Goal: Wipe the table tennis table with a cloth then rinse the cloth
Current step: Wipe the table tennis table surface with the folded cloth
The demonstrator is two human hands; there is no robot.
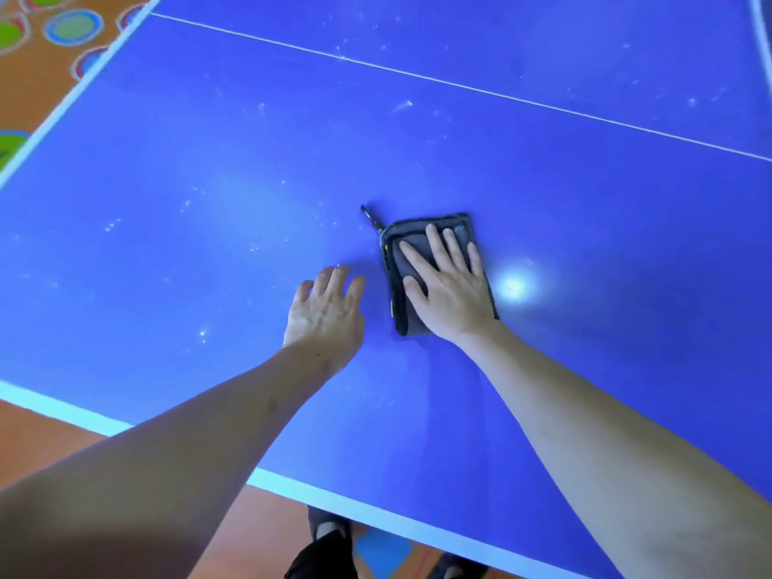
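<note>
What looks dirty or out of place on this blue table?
Pale specks and scuffs dot the table, thickest left of the cloth and beyond the white centre line. The folded grey cloth lies flat under the right hand; a small loop sticks out at its corner. Nothing looks spilled or broken.

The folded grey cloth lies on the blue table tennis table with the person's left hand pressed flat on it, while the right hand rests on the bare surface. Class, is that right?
No, the hands are swapped. In the head view, the right hand presses flat on the folded grey cloth, while the left hand rests on the bare blue table tennis table.
</note>
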